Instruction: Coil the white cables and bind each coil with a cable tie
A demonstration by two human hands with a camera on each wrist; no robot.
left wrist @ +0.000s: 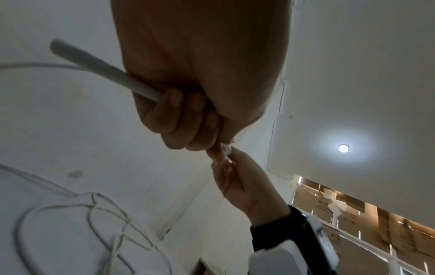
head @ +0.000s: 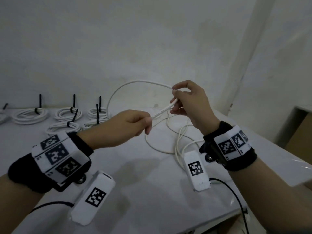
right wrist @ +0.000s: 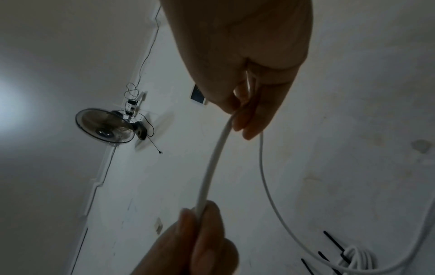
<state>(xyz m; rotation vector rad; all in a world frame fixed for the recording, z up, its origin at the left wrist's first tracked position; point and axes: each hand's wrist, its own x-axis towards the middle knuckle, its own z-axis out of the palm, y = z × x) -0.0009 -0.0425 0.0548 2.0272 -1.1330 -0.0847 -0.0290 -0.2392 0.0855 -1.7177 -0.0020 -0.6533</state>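
A loose white cable (head: 135, 82) arcs up off the white table (head: 152, 191) between both hands. My left hand (head: 148, 122) pinches it near its end, its fingers curled round it (left wrist: 146, 93). My right hand (head: 175, 100), higher and to the right, pinches the same cable a short way along, with a loop rising behind it (right wrist: 214, 160). The remaining cable (head: 170, 144) lies tangled on the table under the hands. Several coiled white cables (head: 67, 114), each bound with a black cable tie (head: 74, 102), lie at the back left.
A white wall (head: 152, 39) stands right behind the table. The table's right edge (head: 278, 154) drops off beside cardboard boxes (head: 302, 129). Black leads (head: 236, 196) trail from the wrist cameras. A wall fan (right wrist: 105, 126) hangs high up.
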